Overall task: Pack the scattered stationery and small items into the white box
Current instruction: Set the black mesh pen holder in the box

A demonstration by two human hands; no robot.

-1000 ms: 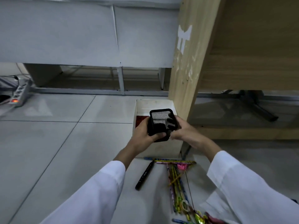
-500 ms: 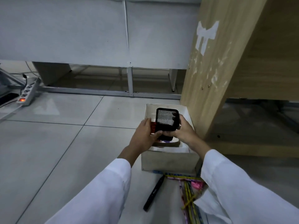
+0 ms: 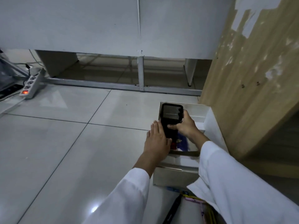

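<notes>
Two hands working over the white box (image 3: 213, 125), right hand (image 3: 186, 125) gripping the black mesh holder (image 3: 171, 118) (upright), left hand (image 3: 156, 143) pressing flat-fingered against its left side.

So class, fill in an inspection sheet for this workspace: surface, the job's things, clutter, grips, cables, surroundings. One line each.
Surface: grey tiled floor, glossy, with light glare.
Job's things: black mesh pen holder held over the open white box; red and blue items lie inside the box; a black marker and coloured pencils lie on the floor nearer the person than the box.
Clutter: nothing seen.
Grips: right hand grips the holder; left hand rests flat against its side.
Cables: power strip with a lit red switch, leads trailing left.
Surroundings: wooden panel right of the box; white metal-framed furniture behind.
</notes>
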